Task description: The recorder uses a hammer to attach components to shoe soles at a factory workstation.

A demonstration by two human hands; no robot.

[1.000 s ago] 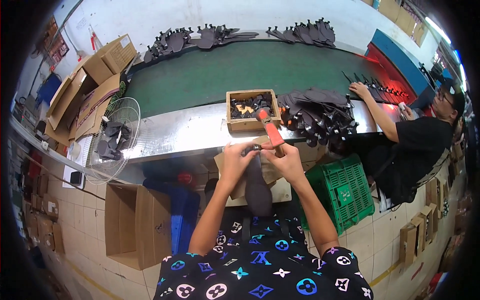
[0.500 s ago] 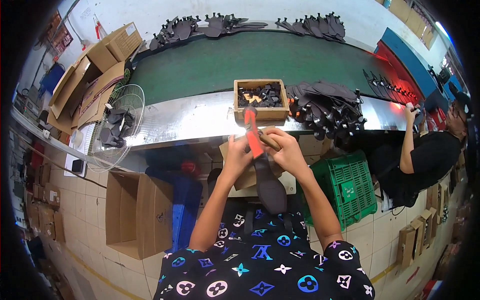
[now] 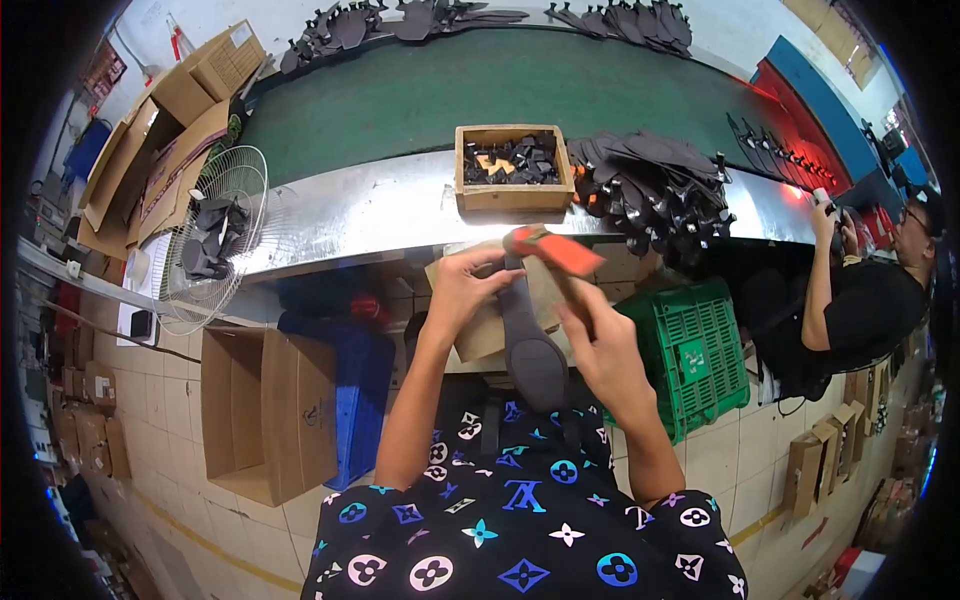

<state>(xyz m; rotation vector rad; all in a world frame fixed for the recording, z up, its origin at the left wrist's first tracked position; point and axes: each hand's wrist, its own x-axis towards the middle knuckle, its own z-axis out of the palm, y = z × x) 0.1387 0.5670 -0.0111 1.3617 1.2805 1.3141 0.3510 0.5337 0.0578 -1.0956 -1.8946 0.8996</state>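
My left hand (image 3: 462,285) grips the top of a long dark grey sandal sole (image 3: 532,348) that hangs down toward my lap. My right hand (image 3: 597,340) holds a red-handled tool (image 3: 556,252) whose red end lies across the top of the sole, just right of the left hand. A small wooden box (image 3: 514,167) of black strap pieces stands on the metal ledge (image 3: 380,210) straight ahead, beyond both hands. To the right of the box lies a heap of black sandal parts (image 3: 655,185).
A green conveyor belt (image 3: 500,85) runs behind the ledge, with black parts along its far side. A fan (image 3: 215,238) stands left, cardboard boxes (image 3: 265,410) and a blue crate below it. A green plastic crate (image 3: 690,350) sits right; another person (image 3: 860,300) works far right.
The hands have come back from the box toward my body and lowered. The red tool has swung from upright to lying sideways across the top of the sole.
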